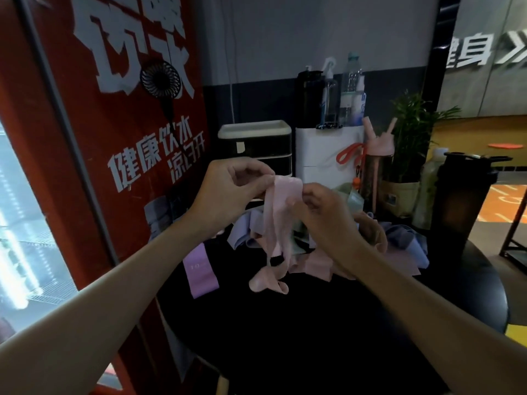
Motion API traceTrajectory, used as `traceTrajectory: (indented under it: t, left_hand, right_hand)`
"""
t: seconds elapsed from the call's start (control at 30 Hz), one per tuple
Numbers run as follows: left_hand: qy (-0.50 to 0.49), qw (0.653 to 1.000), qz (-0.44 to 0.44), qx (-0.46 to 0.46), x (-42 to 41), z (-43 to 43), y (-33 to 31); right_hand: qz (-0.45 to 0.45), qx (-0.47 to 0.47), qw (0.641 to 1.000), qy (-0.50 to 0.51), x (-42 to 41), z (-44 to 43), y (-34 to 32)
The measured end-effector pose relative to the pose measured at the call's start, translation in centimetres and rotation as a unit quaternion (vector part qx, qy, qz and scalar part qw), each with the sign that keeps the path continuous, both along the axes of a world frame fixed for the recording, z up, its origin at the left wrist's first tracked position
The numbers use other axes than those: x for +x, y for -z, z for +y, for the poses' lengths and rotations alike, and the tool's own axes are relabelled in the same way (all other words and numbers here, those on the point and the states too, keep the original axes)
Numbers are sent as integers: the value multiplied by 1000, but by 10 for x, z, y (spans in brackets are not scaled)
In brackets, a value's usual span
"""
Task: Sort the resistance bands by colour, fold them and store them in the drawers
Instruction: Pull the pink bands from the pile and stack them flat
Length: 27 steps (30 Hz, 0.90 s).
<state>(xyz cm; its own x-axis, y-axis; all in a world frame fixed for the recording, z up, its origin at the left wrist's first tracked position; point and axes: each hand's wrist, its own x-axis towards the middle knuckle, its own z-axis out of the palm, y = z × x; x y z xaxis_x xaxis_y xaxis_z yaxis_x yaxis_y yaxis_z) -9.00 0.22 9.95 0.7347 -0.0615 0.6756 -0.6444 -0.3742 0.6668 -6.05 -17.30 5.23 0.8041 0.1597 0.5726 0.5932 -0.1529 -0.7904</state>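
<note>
Head view: round black table [356,337], with its right rim curving away beside a black frame leg [513,238]. The left side runs tight against a red printed panel [119,172]. The back edge is crowded: black drawer unit [256,149] with a pale top, white box [322,149] carrying bottles, pink bottle [379,155], potted plant [410,143], and tall dark bottle [462,206] at far right. Bare tabletop shows only in the near half, between the band pile [399,240] and the camera. A folded purple band [201,273] lies flat near the left edge, apart from the pile. The pink band [281,218] is held up over mid-table, in front of the drawers. Its top edge spans the gap between both hands, the rest hangs twisted, and the curled tail touches the tabletop just in front of the pile. The left hand [231,189] pinches the band's upper left corner between thumb and forefinger, with the other fingers [245,169] curled in. The right hand [322,206] pinches the upper right corner, knuckles toward the camera and fingers bent tight; the exact contact point is hidden behind the hand. Both forearms come in from the bottom corners and converge, wrists raised well above the table. The hands are level with each other and near but not touching.
</note>
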Motion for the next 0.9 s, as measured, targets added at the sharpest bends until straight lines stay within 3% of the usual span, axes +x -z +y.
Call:
traceTrajectory:
  t: [0.2,0.4,0.47,0.63,0.73,0.9]
  left_hand:
    - [-10,997,38,-63,-4,-3,-8]
    - [-32,993,66,-87,-2,-9,-4]
    - [-32,990,83,-111,-1,-12,-4]
    - [-51,990,100,-88,-1,-20,-4]
    - [-70,992,85,-61,-2,-23,-5]
    - [-77,995,9,-63,-12,-31,-15]
  right_hand:
    - [-55,-30,997,40,-18,-13,-29]
    - [25,32,999,-6,-24,-28,-40]
    - [11,-20,999,-25,-22,-34,-41]
    - [-105,-131,985,43,-22,-38,-44]
    - [-157,-135,977,54,-22,-38,-51]
    - [-107,-101,987,57,-16,-38,-62]
